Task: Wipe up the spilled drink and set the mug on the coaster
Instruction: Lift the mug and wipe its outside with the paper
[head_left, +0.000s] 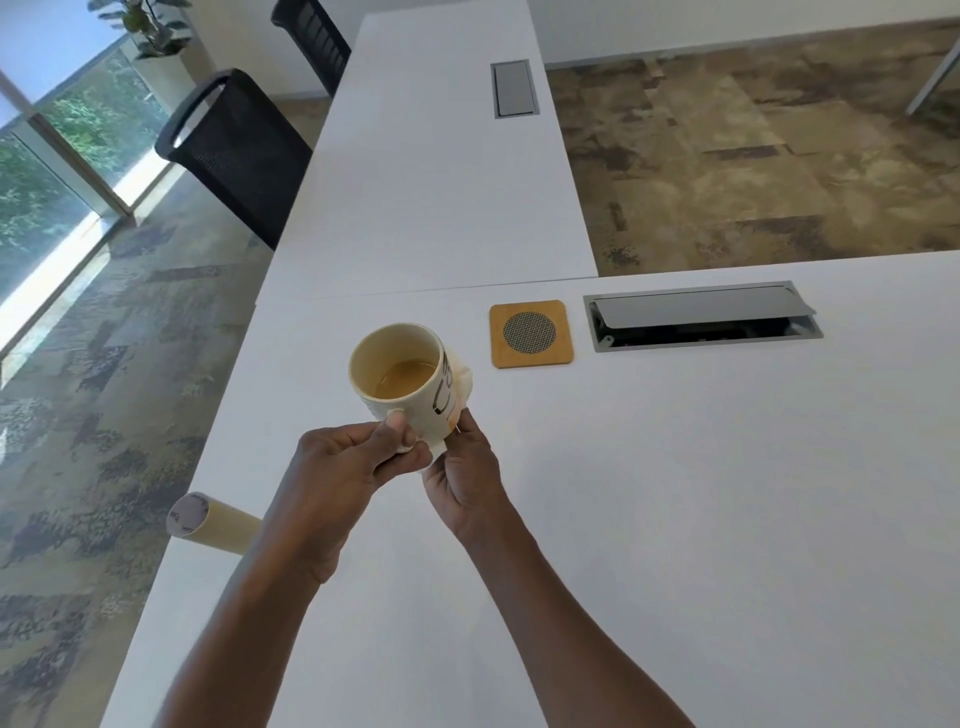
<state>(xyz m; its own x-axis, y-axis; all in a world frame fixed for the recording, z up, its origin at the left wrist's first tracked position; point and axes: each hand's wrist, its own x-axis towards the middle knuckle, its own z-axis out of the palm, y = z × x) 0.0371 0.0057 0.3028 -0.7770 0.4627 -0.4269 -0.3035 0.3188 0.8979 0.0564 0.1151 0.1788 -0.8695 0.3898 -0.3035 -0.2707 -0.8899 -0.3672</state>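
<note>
Cream ceramic mug (402, 371), part full, held above white table (675, 493) near left edge; my left hand (353, 462) grips handle, right hand (465, 475) pinches white tissue (457, 387) against base. Wiping step, I judge. Next: set mug level on square bamboo coaster (531, 333) near far edge.

Black lettering on the side of the mug (402, 374) is partly turned away and cannot be read.
</note>
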